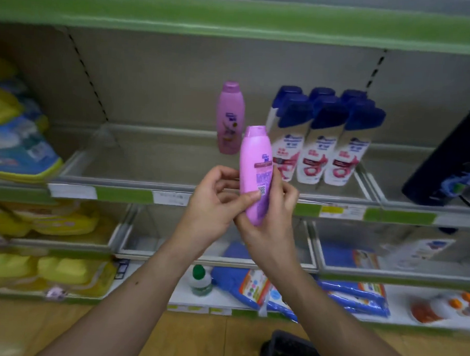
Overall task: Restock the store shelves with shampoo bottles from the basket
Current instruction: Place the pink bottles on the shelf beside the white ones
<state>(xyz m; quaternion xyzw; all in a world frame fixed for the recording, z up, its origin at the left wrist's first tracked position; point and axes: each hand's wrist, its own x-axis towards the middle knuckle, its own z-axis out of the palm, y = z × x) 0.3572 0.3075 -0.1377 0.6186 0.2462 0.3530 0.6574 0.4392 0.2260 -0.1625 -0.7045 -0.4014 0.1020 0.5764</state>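
Head view shows both hands holding one pink plastic shampoo bottle [255,173] upright, in front of the grey metal shelf's [148,163] front edge. Left hand [216,204] pinches its lower label with thumb and fingers; right hand [272,214] wraps around its base from the other side. A second pink shampoo bottle [230,118] stands near the shelf's back, just beside white bottles with blue caps [321,138]. A dark plastic basket [288,349] sits on the wooden floor below.
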